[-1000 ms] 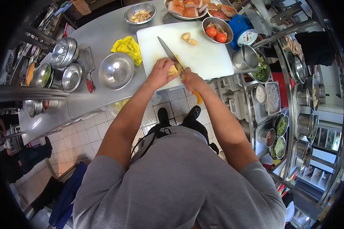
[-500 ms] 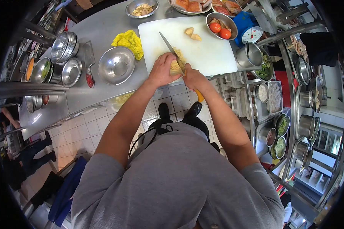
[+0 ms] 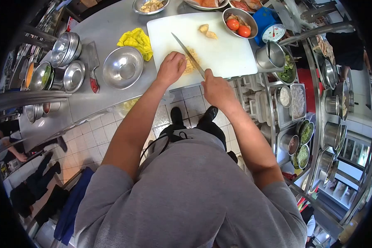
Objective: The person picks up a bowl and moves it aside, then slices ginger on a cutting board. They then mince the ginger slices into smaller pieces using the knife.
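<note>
My right hand [image 3: 220, 91] is closed around the handle of a long kitchen knife [image 3: 187, 53]. Its blade slants up and left across a white cutting board [image 3: 231, 62]. Beneath and beside the blade lies a small heap of finely chopped pale yellow food, apparently ginger [image 3: 190, 66]. Left of that heap, my left hand [image 3: 170, 69] rests at the board's near edge with fingers curled in; whatever they may hold is hidden. Two knobbly pieces of ginger root [image 3: 207, 31] sit farther back on the board.
A steel bowl [image 3: 123, 68] and yellow cloth [image 3: 136, 42] lie left of the board, with a red-handled cleaver [image 3: 93, 66] beyond. A bowl with tomatoes [image 3: 232, 24] overlaps the board's far right corner, beside a blue scale [image 3: 263, 25]. Shelves of food pans [image 3: 297, 103] stand at right.
My left hand has moved left, away from the blade and the chopped heap. My right hand has shifted slightly right and down, still gripping the knife.
</note>
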Motion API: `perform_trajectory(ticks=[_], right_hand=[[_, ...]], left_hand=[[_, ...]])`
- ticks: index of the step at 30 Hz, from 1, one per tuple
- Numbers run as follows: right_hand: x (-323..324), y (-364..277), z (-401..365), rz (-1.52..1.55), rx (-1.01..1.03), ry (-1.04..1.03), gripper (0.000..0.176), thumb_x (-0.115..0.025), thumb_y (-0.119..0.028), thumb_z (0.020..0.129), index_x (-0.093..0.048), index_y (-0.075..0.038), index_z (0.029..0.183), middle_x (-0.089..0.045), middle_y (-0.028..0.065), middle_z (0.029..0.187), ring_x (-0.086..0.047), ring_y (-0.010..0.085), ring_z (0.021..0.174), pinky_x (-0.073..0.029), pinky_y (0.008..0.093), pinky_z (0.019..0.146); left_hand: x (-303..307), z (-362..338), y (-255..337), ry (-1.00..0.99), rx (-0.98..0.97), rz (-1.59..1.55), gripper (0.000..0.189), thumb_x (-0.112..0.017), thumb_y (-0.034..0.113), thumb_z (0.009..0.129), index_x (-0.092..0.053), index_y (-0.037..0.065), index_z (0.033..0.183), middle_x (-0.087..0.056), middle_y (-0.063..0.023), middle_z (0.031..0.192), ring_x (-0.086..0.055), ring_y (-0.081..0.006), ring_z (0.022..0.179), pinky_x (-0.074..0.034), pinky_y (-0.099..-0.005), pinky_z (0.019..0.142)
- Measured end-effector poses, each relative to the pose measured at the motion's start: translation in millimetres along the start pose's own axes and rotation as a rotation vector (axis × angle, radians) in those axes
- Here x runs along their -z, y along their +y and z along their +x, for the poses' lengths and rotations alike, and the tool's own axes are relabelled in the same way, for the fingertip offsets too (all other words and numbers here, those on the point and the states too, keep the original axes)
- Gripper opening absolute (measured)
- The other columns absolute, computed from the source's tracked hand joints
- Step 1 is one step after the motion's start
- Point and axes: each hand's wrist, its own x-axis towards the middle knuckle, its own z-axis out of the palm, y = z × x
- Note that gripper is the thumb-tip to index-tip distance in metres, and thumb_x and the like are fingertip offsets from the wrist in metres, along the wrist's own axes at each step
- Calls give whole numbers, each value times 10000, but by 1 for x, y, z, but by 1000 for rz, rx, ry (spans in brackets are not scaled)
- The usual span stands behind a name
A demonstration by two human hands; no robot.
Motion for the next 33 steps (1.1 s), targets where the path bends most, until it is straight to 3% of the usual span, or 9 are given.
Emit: perform_trajectory(ticks=[3,9,12,14,19,22,25,29,33], right_hand=[[5,-2,-24,-66,-17,-63,245,-542,-198,977,-464,-2,1102,-691,271,896,-679,461,890,-530,539,803],[23,2,-56,-86,-65,-174,242,-526,-201,986,-449,-8,1109,-685,284,898,-672,468,900,-518,557,817],[-18,12,-26,-34,-83,-168,253,-512,-207,994,-426,-8,1125,-683,290,905,-668,473,908,-514,564,817],[-75,31,21,28,-4,-23,260,-507,-212,999,-410,-12,1135,-681,298,916,-665,480,916,-514,568,819],[-43,11,63,19,1,9,262,-520,-220,995,-416,-15,1118,-682,297,910,-665,490,898,-515,571,802],[-5,1,28,-1,-6,-41,263,-529,-224,991,-426,-9,1103,-680,299,902,-662,497,893,-512,573,801],[2,11,-14,-53,94,-44,295,-558,-216,984,-386,6,1074,-639,333,792,-625,538,796,-476,610,721],[15,10,-51,-66,-37,-164,261,-541,-211,979,-427,-17,1112,-669,310,867,-653,504,872,-500,585,785],[-36,20,-18,-10,-54,-116,268,-540,-212,979,-420,-14,1114,-667,317,881,-653,508,874,-497,591,792]], left_hand=[[-6,5,-6,53,-114,60,102,-655,110,853,-635,52,935,-637,-117,939,-614,-334,894,-516,-427,811],[-10,5,-8,103,-160,57,87,-666,69,804,-631,59,883,-634,-96,879,-612,-317,876,-521,-412,788],[-8,5,-8,80,-155,30,104,-672,59,786,-628,61,881,-634,-94,881,-615,-315,882,-523,-415,789],[-10,5,-8,92,-151,22,110,-676,45,788,-624,57,884,-639,-96,887,-618,-322,887,-522,-412,791],[-4,6,-7,93,-158,-1,107,-674,46,807,-615,46,897,-641,-103,914,-623,-329,905,-520,-409,795],[-1,-4,1,170,-31,-78,97,-663,57,829,-613,41,910,-632,-110,935,-621,-328,915,-517,-411,802],[-3,-2,-3,178,-103,-39,91,-654,56,843,-612,38,921,-625,-117,948,-618,-327,913,-515,-412,811],[-8,-1,-9,100,-116,14,91,-655,49,830,-613,46,911,-625,-111,921,-614,-328,901,-513,-407,805],[-10,0,-12,97,-123,17,82,-657,42,820,-615,49,890,-634,-108,900,-617,-327,884,-514,-404,792]])
